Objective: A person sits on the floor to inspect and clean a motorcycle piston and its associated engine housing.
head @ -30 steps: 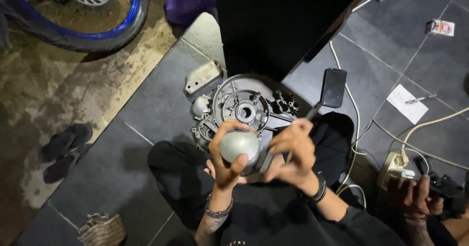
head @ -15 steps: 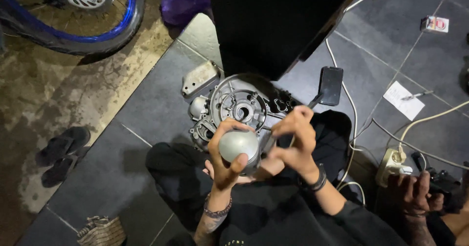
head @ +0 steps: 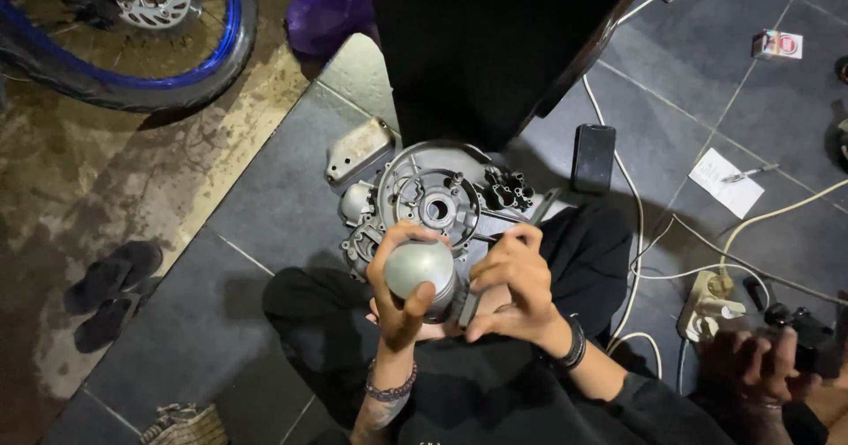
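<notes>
I sit on a grey tiled floor with a rounded grey metal piston (head: 420, 266) held over my lap. My left hand (head: 399, 302) wraps around it from below and the left, thumb on its dome. My right hand (head: 514, 290) sits at the piston's right side with its fingertips curled and pinching at the lower edge. What lies under those fingertips is hidden. Just beyond my hands, a round aluminium engine case (head: 435, 199) with bolts and small dark parts (head: 508, 190) rests on the floor.
A metal cover (head: 358, 149) lies left of the engine case, a dark phone (head: 594, 157) right of it. A big black object (head: 503, 38) stands behind. Wheel (head: 132, 38) and sandals (head: 110, 290) at left. White cables, a plug adapter (head: 707, 304), paper (head: 726, 182); another person's hand (head: 760, 365) at right.
My right hand has come down from above the piston to its right side and closed its fingers there. The left hand keeps its hold.
</notes>
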